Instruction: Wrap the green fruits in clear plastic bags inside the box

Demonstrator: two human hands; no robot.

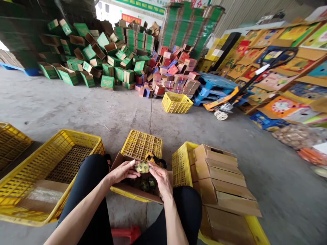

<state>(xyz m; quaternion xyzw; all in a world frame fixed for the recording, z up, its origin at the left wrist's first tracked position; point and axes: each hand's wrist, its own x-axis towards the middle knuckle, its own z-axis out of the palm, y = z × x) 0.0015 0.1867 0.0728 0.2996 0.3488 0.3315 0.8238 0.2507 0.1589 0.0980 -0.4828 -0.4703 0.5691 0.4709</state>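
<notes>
A small round yellow-green fruit [142, 167] is held between both my hands above my knees. My left hand [122, 172] curls round its left side with fingers closed on it. My right hand [160, 178] grips its right side, fingers bent. Under them lies an open brown cardboard box [120, 160] with dark green fruit [147, 184] inside, resting on a yellow plastic crate [142, 144]. A black and yellow tool [156, 160] lies just behind the fruit.
A large yellow crate [56, 160] with a plastic-wrapped sheet stands at left. Right of my knee, stacked folded cardboard boxes [222, 177] sit in another yellow crate [180, 164]. Farther off are green boxes [89, 58], red boxes [173, 75], a yellow crate [176, 102] and a pallet jack [230, 98].
</notes>
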